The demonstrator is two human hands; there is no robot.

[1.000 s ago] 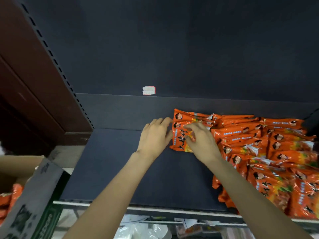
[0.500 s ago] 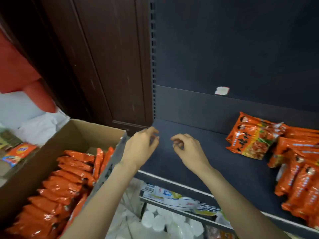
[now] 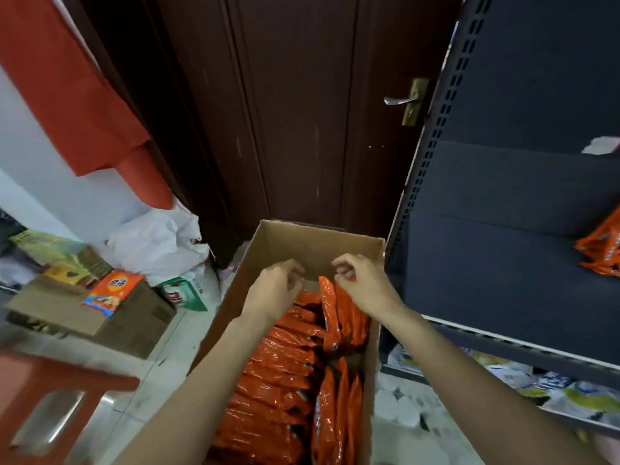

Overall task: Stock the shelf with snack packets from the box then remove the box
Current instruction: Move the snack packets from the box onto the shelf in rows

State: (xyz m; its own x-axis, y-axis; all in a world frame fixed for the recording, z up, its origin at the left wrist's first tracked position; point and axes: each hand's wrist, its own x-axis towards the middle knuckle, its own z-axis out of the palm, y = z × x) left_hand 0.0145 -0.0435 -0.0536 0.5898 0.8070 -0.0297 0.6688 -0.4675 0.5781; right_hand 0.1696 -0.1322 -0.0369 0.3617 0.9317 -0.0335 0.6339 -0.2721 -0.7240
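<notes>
My hands hang over the far end of the box, apart from each other and not touching. My left hand has its fingers loosely curled with nothing between them. My right hand is curled the same way, its fingertips just above the top edge of an upright packet; I hold nothing in it as far as I can see.

The box stands open on the floor, just beside the left edge of the shelf. It is packed with orange packets: a stack lying overlapped along its left side, and a row standing on edge along its right wall. The far end of the box shows bare cardboard.

On the shelf, a few orange packets lie at the right edge of view, toward the back; the left part of the shelf is dark bare board. A white tag sits on the back panel above.

Behind the box is a dark brown door with a metal handle. To the left stand another carton with an orange pack on it, a white sack and a red stool.
</notes>
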